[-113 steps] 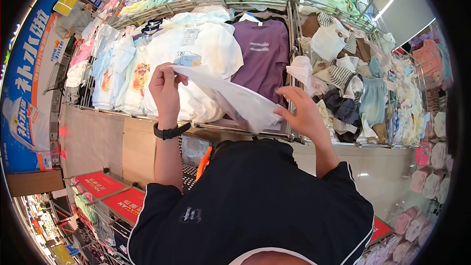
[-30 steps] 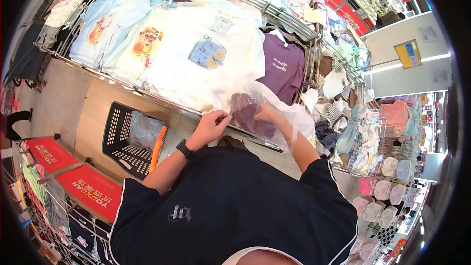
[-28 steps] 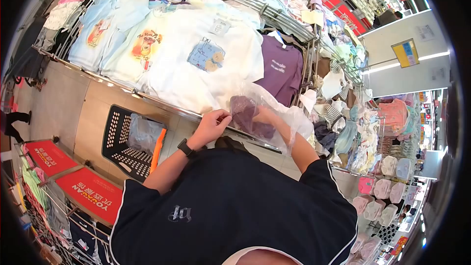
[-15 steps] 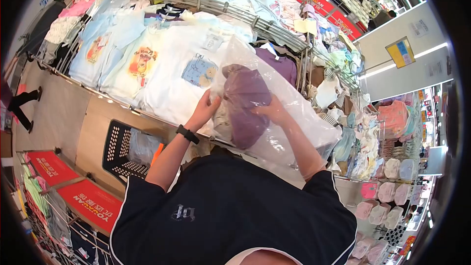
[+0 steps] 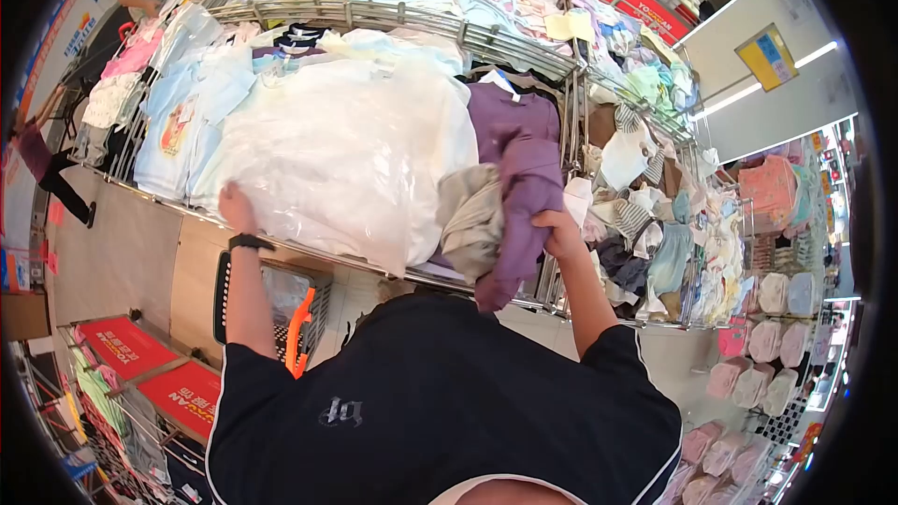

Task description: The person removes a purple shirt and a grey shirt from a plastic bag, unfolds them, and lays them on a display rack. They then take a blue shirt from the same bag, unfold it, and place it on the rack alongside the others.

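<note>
Right hand (image 5: 564, 234) clamped on purple garment (image 5: 530, 196).
Left hand (image 5: 239, 209) at plastic bag (image 5: 346, 168) (grip unclear); basket (image 5: 223, 295) holds clear plastic (image 5: 281, 288).

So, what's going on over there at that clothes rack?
A person is handling clothes with two bare hands. The right hand grips a bunched purple garment, with a crumpled grey one beside it, both outside the bag. The left hand is at the near left edge of a large see-through plastic bag, spread over light-coloured shirts on the rack.
</note>
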### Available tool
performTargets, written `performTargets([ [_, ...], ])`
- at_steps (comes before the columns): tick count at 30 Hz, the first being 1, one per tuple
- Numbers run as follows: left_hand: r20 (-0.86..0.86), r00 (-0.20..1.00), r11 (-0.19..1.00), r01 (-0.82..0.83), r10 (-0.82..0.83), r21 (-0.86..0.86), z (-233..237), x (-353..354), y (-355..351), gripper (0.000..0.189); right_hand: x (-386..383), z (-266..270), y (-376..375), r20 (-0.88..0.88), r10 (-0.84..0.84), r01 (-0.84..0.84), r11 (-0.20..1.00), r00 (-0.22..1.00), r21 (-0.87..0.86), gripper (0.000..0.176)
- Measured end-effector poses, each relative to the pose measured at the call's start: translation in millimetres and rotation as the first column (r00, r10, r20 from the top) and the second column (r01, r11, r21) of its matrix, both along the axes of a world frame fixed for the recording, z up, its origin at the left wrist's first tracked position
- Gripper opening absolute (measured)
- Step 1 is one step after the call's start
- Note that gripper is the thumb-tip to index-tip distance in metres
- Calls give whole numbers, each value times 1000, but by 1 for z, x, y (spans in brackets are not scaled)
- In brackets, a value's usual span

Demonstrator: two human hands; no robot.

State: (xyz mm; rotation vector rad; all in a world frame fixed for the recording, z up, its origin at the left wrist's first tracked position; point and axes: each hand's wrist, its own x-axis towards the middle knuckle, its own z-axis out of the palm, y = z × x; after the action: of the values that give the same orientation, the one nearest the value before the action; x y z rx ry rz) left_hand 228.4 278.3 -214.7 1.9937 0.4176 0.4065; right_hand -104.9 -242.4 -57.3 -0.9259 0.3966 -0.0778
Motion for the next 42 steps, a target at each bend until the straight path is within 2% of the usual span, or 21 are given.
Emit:
performTargets([
  [1, -122, 992, 992, 52, -38, 112, 31, -10, 2, 43, -5, -4, -8, 14, -78, 77, 996, 997, 52, 46],
  [4, -144, 971, 893, 233, -192, 385, -23, 4, 37, 48, -11, -12, -31, 101, -73, 43, 962, 992, 271, 41],
  [5, -192, 958, 793, 285, -214, 539, -7, -8, 22, 61, -8, -20, -37, 114, -81, 42, 951, 990, 307, 34],
  [7, -131, 991, 543, 89, 40, 835, 50, -57, -46, 75, 6, -36, -37, 126, -135, 80, 925, 983, 372, 32],
  [9, 132, 947, 730, 133, -294, 670, 63, -71, -83, 84, 27, -27, -16, 93, -155, 113, 929, 984, 351, 29],
  [10, 32, 878, 851, 452, -477, 267, 77, -84, -108, 81, 37, -19, -1, 91, -113, 76, 937, 989, 341, 34],
  [11, 33, 757, 736, 643, -652, -211, 95, -102, -134, 79, 50, -25, 10, 55, -130, 108, 949, 990, 298, 39],
  [12, 185, 633, 270, 552, -752, -789, 115, -125, -159, 72, 60, -44, 14, 64, -44, 24, 958, 997, 286, 45],
  [14, 357, 514, -49, 518, -780, -854, 115, -155, -194, 55, 81, -40, 48, 99, 135, -156, 956, 986, 248, 52],
  [17, 157, 588, 116, 399, -793, -910, 112, -146, -207, 43, 102, -51, 79, 54, 270, -274, 957, 961, 93, 58],
  [21, 178, 752, 124, 326, -635, -937, 99, -125, -164, 38, 106, -60, 84, -31, 80, -71, 972, 996, 225, 55],
  [23, 156, 809, 56, 227, -567, -972, 91, -109, -132, 40, 103, -66, 71, -97, 33, 2, 940, 995, 342, 52],
  [27, 143, 897, 66, 188, -419, -980, 97, -93, -94, 42, 102, -53, 72, -65, 86, -81, 994, 994, 69, 46],
  [30, 191, 914, 128, 251, -358, -960, 92, -84, -84, 40, 117, -51, 91, -28, 137, -139, 953, 990, -268, 45],
  [31, 194, 927, 168, 257, -320, -952, 97, -84, -87, 39, 124, -53, 98, 70, 115, -51, 803, 991, -594, 45],
  [33, 143, 944, 432, 267, -298, -862, 94, -86, -96, 40, 137, -57, 120, 253, 171, 213, 223, 952, -951, 45],
  [34, 119, 951, 553, 264, -284, -790, 89, -86, -99, 41, 134, -53, 136, 168, 157, 139, 184, 973, -973, 38],
  [37, -2, 932, 710, 274, -362, -648, 50, -88, -102, 33, 131, -77, 166, 37, 549, 2, 65, 835, -998, 37],
  [38, -46, 923, 754, 281, -381, -593, 36, -91, -103, 31, 125, -102, 172, -128, 638, -163, -4, 759, -987, 38],
  [39, -91, 940, 839, 248, -330, -484, 26, -93, -105, 25, 117, -135, 174, -242, 676, -294, -39, 696, -955, 36],
  [42, -169, 925, 937, 322, -341, -133, 10, -100, -97, 23, 98, -143, 174, -385, 610, -476, -16, 692, -880, 34],
])
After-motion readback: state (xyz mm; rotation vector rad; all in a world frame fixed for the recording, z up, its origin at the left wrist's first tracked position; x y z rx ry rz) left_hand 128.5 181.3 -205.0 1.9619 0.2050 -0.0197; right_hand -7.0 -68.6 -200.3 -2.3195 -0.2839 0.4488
